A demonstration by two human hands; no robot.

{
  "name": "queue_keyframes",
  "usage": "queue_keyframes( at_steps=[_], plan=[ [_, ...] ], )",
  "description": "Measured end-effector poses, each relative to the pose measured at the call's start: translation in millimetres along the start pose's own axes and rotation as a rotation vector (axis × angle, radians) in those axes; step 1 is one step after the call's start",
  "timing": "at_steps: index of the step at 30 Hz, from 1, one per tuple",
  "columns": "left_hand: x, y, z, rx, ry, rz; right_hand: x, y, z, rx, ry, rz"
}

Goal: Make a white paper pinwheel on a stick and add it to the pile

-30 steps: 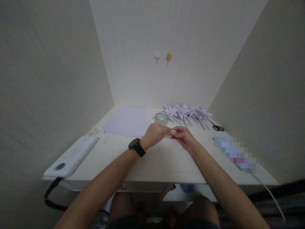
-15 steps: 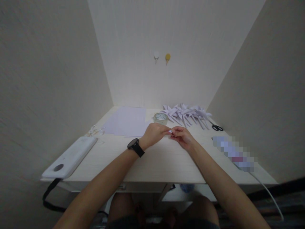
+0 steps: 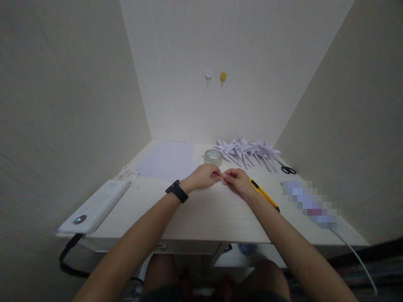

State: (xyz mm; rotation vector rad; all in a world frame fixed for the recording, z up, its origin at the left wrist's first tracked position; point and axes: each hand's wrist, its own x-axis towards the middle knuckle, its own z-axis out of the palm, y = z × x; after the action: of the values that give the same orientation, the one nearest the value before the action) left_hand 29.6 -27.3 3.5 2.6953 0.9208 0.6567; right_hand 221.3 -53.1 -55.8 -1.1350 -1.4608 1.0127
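Observation:
My left hand [image 3: 206, 175], a black watch [image 3: 177, 191] on its wrist, is closed in a pinch above the middle of the table. Its fingertips meet those of my right hand [image 3: 238, 181], also pinched. A small white piece of paper [image 3: 223, 181] shows between and just below the fingertips; most of it is hidden. Close beside my right wrist lies a yellow and black utility knife [image 3: 265, 195], partly behind the forearm. Just beyond the hands stands a roll of clear tape [image 3: 213, 157]. White paper sheets [image 3: 168, 159] lie past my left hand.
Several folded white paper pinwheels [image 3: 247, 151] are heaped at the back right, with black-handled scissors [image 3: 288, 169] beside them. Paper scraps [image 3: 128, 172] and a white power bank-like device [image 3: 94, 205] lie left. A blurred-out object [image 3: 310, 204] with a white cable lies right.
My hands have shifted slightly down, their fingertips still together. The right forearm has moved a little, and the utility knife now shows beside it. The view has shifted slightly.

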Motion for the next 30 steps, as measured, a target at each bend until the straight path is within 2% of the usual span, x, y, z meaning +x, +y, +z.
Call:
queue_keyframes(
  at_steps=[3,7,12,18,21,25,27,30],
  plan=[
    [0,-3,-1.4,0.002,-0.074,0.016,-2,-6,2,-0.096,0.030,-0.051],
    [-1,-9,0.9,0.042,-0.113,0.037,-6,-17,3,-0.219,-0.006,-0.058],
    [-1,-13,5.3,0.021,-0.159,0.053,-6,-18,1,-0.209,-0.077,-0.038],
    [-1,-15,2.0,0.022,-0.097,0.013,-2,-9,-4,-0.162,-0.036,-0.022],
    [-1,-17,1.6,0.079,-0.079,0.014,-6,-10,-2,-0.324,0.021,-0.124],
    [-1,-18,2.6,0.122,-0.086,0.045,-14,-17,5,-0.717,0.100,-0.288],
    [-2,-15,3.1,0.151,-0.085,0.063,-17,-20,7,-0.881,0.099,-0.314],
    [-3,-10,3.8,0.197,-0.075,0.090,-19,-24,8,-0.998,0.084,-0.322]
  ],
)
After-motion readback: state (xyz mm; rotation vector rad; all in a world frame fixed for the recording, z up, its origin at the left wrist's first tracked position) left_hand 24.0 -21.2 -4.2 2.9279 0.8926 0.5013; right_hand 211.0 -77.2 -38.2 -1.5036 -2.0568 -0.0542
